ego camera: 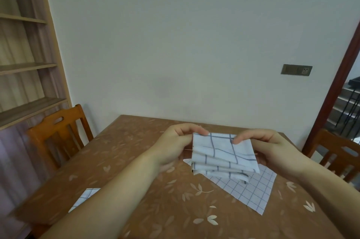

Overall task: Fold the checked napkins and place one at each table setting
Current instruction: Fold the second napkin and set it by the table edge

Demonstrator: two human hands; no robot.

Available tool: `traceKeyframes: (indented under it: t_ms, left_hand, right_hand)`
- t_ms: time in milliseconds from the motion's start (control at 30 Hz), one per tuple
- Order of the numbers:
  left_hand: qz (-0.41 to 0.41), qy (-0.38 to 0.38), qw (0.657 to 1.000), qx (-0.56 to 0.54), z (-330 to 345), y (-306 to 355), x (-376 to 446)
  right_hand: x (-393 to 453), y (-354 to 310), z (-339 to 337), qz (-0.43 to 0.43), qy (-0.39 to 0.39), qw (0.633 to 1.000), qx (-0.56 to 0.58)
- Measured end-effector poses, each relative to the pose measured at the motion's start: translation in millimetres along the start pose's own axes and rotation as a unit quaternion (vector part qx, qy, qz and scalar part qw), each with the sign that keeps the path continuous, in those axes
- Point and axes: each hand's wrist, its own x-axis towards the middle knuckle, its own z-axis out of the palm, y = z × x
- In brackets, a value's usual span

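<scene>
Roughly mid-task by the look of it. One checked napkin [224,156] folded down to a small layered square, held up in the air just right of frame centre, above the counter [136,160]. Not set down at a place yet. Directly below it, lower right of centre, another checked napkin [251,190] lying flat and unfolded on the counter, so that one probably next in line. A third bit of checked cloth [85,197] peeking out at lower left, half hidden behind the left forearm; hard to say whether folded or already placed. No plates or cutlery visible, so the settings probably just mean the chair spots: one chair [58,131] at mid left, another chair [337,153] at the right edge.

Left hand [175,145] closed in a pinch on the folded napkin's upper left corner, thumb on top. Right hand [272,149] likewise pinching the upper right edge, fingers curled underneath. Both gripping the same cloth, neither touching the counter.
</scene>
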Motion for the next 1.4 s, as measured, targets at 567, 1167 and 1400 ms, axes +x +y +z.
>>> traceKeyframes:
  t_ms: [567,1167,1400]
  left_hand:
    - [-0.042,-0.059,0.98,0.187,-0.3,-2.2,0.3]
    - [0.007,-0.174,0.931,0.322,-1.1,-6.0,-1.4]
    - [0.08,-0.023,0.969,0.234,1.9,-13.0,1.0]
  right_hand:
    - [-8.5,-12.5,-15.8,-0.056,-0.041,0.98,-0.185]
    - [8.9,-11.1,30.6,-0.142,0.074,0.899,-0.406]
    - [1.5,-11.5,24.6,0.024,0.082,0.98,-0.181]
